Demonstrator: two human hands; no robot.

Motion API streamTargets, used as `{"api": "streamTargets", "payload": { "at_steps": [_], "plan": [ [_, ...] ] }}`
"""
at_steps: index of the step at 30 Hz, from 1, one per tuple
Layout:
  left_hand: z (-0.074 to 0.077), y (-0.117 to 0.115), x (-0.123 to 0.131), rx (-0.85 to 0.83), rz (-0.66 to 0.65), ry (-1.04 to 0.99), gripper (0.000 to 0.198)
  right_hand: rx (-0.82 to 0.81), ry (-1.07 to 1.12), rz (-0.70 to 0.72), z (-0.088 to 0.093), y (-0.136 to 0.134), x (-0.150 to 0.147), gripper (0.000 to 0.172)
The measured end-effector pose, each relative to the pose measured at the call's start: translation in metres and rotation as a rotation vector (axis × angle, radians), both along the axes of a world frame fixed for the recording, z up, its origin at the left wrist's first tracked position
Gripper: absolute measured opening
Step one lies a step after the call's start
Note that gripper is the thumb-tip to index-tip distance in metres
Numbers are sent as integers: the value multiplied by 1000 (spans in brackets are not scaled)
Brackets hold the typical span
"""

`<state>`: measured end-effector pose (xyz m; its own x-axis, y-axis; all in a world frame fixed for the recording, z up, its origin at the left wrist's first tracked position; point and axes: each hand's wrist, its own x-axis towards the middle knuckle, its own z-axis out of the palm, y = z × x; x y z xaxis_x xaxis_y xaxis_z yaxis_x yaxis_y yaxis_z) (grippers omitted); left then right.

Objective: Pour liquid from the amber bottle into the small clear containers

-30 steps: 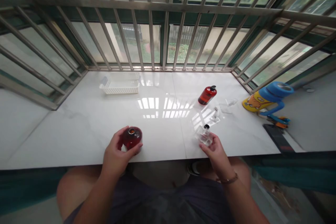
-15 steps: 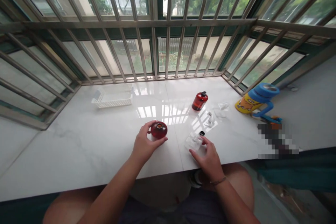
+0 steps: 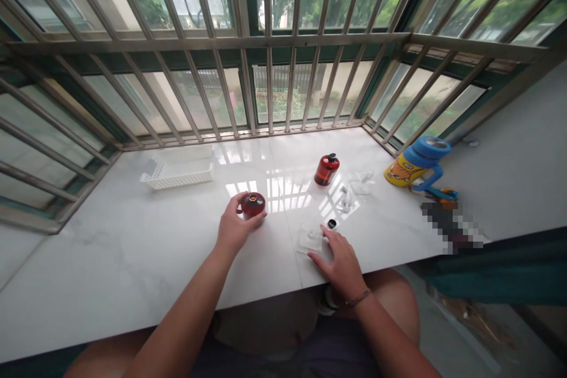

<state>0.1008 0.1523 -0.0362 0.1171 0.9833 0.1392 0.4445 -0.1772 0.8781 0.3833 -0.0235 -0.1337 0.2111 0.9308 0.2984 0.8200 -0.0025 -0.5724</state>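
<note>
My left hand (image 3: 234,223) is wrapped round an uncapped dark red bottle (image 3: 253,205), which stands upright with its round mouth facing up. My right hand (image 3: 339,257) rests on the table with thumb and fingers apart, at the right edge of a clear plastic piece (image 3: 309,238). Whether the fingertips touch that piece is hard to tell. A small black cap (image 3: 332,224) lies just beyond the right fingers. Farther back stands a second red bottle (image 3: 326,170) with a black top.
A white perforated basket (image 3: 179,177) sits at the back left. Clear plastic pieces (image 3: 345,199) lie right of the second bottle. A blue and yellow flask (image 3: 414,162) stands at the right, near a blurred dark patch. Metal bars (image 3: 270,41) line the table's back.
The view has shifted, so the table items appear farther left. My right fingers have come away from the black cap and opened. My left hand still holds the bottle.
</note>
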Motion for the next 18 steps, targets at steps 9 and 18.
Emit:
{"api": "streamTargets", "payload": {
  "at_steps": [9, 18],
  "plan": [
    [-1, -38, -29, -5, 9, 19, 77, 44, 40, -92, -1, 5, -4, 46],
    [-9, -64, -45, 9, 30, 42, 72, 146, 53, -198, 11, -1, 23, 27]
  ]
}}
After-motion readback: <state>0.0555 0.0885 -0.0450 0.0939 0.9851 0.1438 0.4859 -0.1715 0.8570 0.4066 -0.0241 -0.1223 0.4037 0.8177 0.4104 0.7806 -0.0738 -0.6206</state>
